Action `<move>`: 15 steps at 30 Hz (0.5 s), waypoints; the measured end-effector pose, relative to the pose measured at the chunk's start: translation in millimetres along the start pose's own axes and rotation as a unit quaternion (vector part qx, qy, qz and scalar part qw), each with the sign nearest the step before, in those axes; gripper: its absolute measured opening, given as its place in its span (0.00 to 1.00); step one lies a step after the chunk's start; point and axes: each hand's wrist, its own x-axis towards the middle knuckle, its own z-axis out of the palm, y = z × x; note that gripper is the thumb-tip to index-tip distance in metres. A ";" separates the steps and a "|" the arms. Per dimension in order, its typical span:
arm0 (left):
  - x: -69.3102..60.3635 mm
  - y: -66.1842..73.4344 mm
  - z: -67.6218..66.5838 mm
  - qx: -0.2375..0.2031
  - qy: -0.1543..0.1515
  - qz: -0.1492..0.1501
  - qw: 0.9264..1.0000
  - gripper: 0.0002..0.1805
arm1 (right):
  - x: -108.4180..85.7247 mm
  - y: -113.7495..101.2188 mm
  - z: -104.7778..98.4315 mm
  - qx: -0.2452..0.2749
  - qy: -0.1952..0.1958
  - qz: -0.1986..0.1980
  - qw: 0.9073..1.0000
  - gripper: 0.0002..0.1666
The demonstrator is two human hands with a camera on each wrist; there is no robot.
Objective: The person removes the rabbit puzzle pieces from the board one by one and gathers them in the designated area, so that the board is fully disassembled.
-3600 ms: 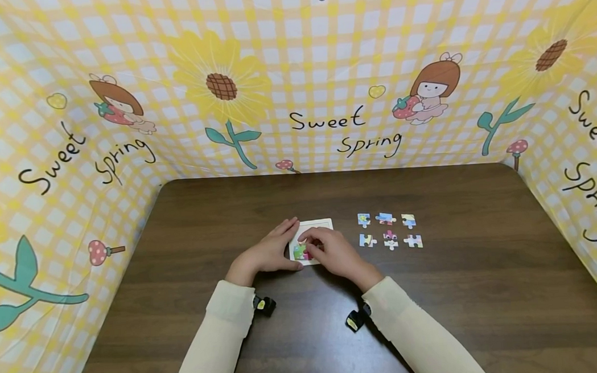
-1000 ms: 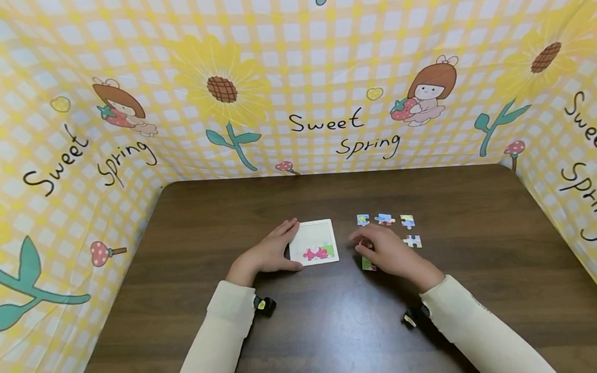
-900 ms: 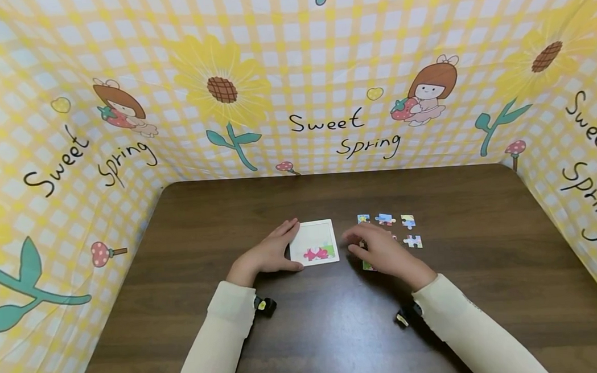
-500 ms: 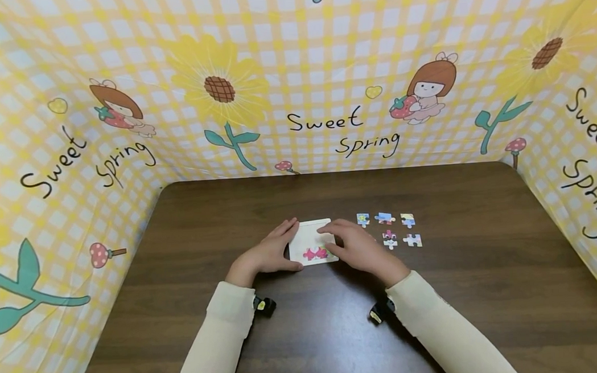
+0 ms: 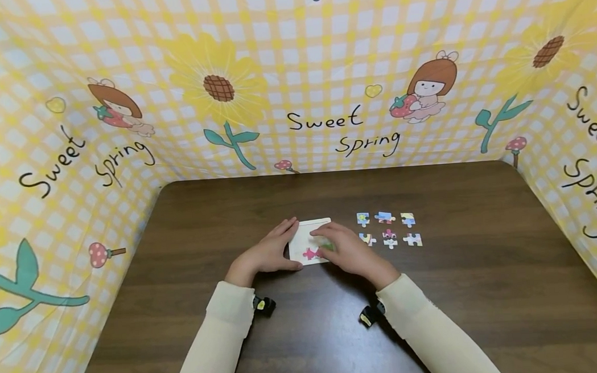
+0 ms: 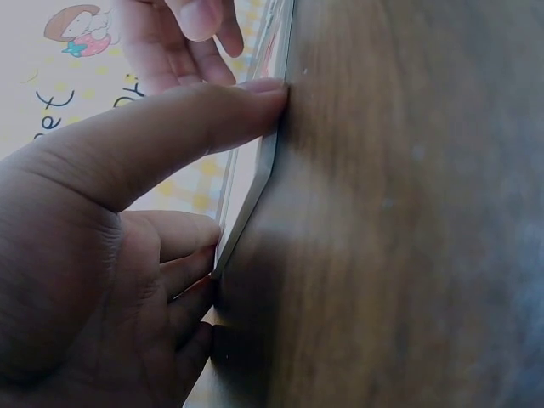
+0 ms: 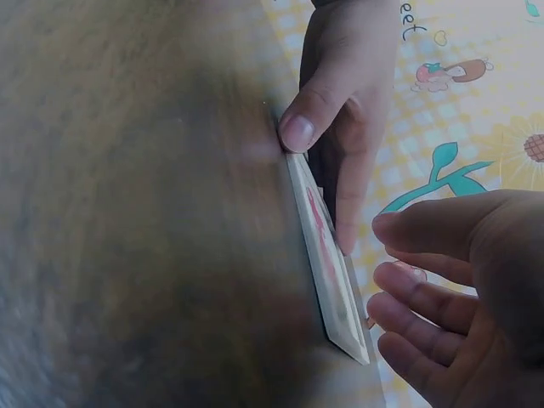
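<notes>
A small white puzzle tray [image 5: 296, 241] lies flat on the table. Along its near side are pink puzzle pieces [image 5: 310, 253] and a green piece [image 5: 328, 246], partly covered by fingers. My left hand [image 5: 269, 252] rests against the tray's left side, thumb at the near edge and fingers spread toward the far corner. Its thumb presses the tray's rim in the left wrist view. Above the tray's right part hovers my right hand [image 5: 351, 249], fingers loosely bent. In the right wrist view its thumb and fingers are apart, with nothing seen between them.
Right of the tray, several loose jigsaw pieces lie in two rows, among them a blue piece with a yellow flower [image 5: 363, 219] and a pink-and-white piece [image 5: 389, 239]. A brown wooden table [image 5: 307, 334] carries everything. Yellow checked cloth [image 5: 312, 83] encloses the far sides.
My right hand has come left from the loose pieces to over the tray. A green piece earlier on the tray's left went to the table; my right hand now hides that spot. The left hand stayed.
</notes>
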 end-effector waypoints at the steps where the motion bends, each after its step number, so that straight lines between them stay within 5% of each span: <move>1: -0.2 0.4 -0.4 -0.002 0.001 0.002 1.000 0.57 | 0.1 0.2 0.4 0.000 -0.002 0.000 1.000 0.24; 15: 0.9 -1.4 0.6 -0.002 0.004 0.006 1.000 0.58 | -0.3 4.0 10.1 -0.033 -0.010 -0.003 0.999 0.20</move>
